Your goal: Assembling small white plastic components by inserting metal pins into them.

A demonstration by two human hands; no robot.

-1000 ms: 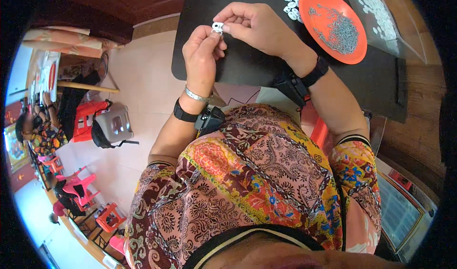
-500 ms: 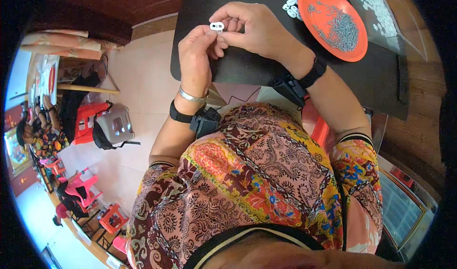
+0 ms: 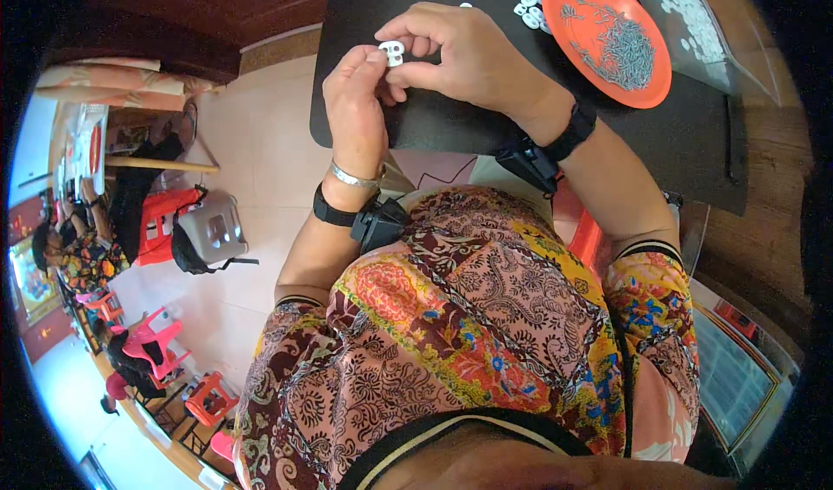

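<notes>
My left hand (image 3: 354, 95) pinches a small white plastic cord lock (image 3: 393, 53) between thumb and fingertips, over the near left part of the black tabletop (image 3: 495, 130). Two holes show side by side in the cord lock's face. From the other side my right hand (image 3: 473, 56) curls round, its thumb at the piece's lower edge and its forefinger just above. Whether those right fingers hold some smaller part, I cannot make out.
Right of my hands an orange plate (image 3: 646, 95) carries a heap of thin grey metal pieces (image 3: 626, 54), possibly springs. White plastic parts (image 3: 531, 8) lie beside it, with more in a clear bag (image 3: 690, 26). Stools (image 3: 213, 230) and a person (image 3: 87, 256) are far left.
The cord lock has turned in my fingers and shows more of its face. My right fingers have opened slightly around it. Both hands stay in nearly the same place.
</notes>
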